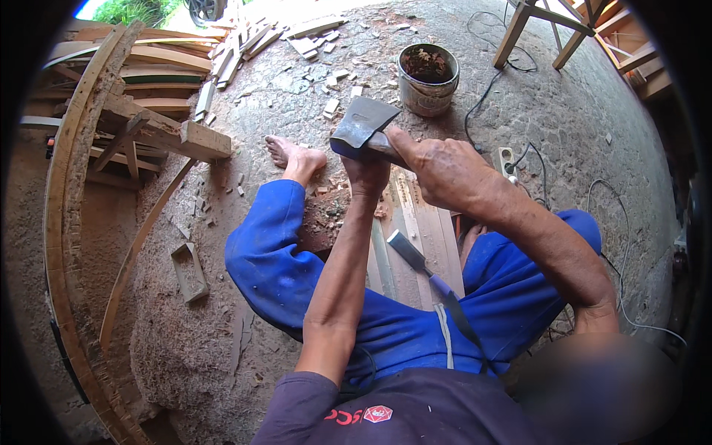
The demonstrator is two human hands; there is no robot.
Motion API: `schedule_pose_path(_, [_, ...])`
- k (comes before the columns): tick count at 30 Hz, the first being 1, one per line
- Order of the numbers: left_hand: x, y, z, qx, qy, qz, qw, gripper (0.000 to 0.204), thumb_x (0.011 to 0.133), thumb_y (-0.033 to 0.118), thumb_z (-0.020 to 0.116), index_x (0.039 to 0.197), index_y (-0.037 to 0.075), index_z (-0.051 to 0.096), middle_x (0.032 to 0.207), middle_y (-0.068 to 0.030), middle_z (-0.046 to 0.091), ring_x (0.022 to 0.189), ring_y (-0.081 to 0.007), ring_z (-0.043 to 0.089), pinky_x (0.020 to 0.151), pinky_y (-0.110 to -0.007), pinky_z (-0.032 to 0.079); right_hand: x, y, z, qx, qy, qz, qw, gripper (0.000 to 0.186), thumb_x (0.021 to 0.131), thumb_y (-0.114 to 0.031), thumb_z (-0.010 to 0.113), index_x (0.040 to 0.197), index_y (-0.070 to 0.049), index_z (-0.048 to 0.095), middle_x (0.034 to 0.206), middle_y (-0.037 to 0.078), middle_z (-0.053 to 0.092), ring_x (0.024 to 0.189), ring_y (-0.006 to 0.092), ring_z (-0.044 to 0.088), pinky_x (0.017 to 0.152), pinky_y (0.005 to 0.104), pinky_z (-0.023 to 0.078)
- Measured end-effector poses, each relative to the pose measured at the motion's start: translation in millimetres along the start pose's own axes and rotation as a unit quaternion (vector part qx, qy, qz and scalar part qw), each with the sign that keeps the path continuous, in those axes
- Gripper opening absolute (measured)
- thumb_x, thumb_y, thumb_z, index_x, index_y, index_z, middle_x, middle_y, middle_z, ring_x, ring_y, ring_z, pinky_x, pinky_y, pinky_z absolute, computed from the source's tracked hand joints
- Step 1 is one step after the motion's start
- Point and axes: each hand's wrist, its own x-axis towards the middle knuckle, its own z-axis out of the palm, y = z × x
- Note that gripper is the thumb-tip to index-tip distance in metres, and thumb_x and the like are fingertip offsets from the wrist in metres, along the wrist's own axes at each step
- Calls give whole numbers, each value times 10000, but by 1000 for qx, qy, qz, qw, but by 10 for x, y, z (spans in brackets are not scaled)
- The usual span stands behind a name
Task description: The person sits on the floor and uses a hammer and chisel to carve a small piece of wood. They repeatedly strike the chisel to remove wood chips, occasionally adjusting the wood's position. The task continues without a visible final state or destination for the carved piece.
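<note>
My right hand [449,169] is closed round the wooden handle of a hatchet [365,120], close to its head. The broad grey blade points up and to the left. My left hand [366,175] is raised just under the hatchet head, its fingers mostly hidden behind the metal. Something dark blue shows between that hand and the blade; I cannot make out what it is. Below my hands, a wide chisel [407,251] with a purplish handle lies on the wooden boards [426,222] between my legs.
A bucket [428,80] with a dark, crusted inside stands ahead. Wood offcuts [304,46] litter the ground. Curved timbers [70,193] and a beam [189,139] are at the left, near a small wooden box [190,272]. Cables and a power strip [509,165] lie right, below a wooden stand [545,30].
</note>
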Motion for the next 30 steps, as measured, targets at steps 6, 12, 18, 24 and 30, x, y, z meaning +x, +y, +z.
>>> schedule_pose_path(6, [-268, 54, 21, 118, 44, 22, 992, 218, 889, 135, 773, 1018, 9, 651, 895, -50, 713, 798, -184, 683, 732, -347, 546, -659, 104, 424, 345, 84, 103, 929, 712, 847, -54, 677, 1512, -83, 424, 1208, 267, 685, 1129, 387, 692, 945, 449, 550])
schedule_pose_path(12, [854, -604, 158, 117, 67, -140, 981, 145, 799, 132, 725, 845, -2, 754, 793, -89, 775, 652, -176, 710, 656, -332, 560, -892, 158, 1002, 473, 51, 230, 849, 743, 844, -67, 688, 1533, -30, 411, 1050, 158, 711, 760, 194, 696, 705, 335, 570])
schedule_pose_path(18, [138, -26, 162, 286, 54, 85, 953, 184, 837, 159, 764, 833, 15, 651, 763, -100, 722, 688, -207, 698, 700, -362, 561, -890, 199, 1294, 512, 4, 273, 815, 766, 867, -125, 682, 1558, -48, 360, 598, 17, 557, 491, 128, 570, 591, 307, 540])
schedule_pose_path(24, [1056, -815, 198, 34, 27, -324, 945, 115, 806, 51, 711, 706, 37, 655, 637, -47, 657, 450, -132, 542, 457, -325, 444, -761, 376, 1572, 508, -3, 269, 818, 749, 870, -131, 672, 1553, -78, 370, 633, 29, 566, 480, 131, 560, 517, 312, 510])
schedule_pose_path(30, [895, -807, 231, 60, 59, -258, 962, 75, 774, 55, 706, 744, -12, 690, 695, -46, 706, 613, -137, 620, 568, -324, 475, -741, 341, 1553, 531, -49, 302, 790, 763, 830, -192, 705, 1512, -39, 401, 905, 184, 678, 691, 226, 658, 689, 389, 555])
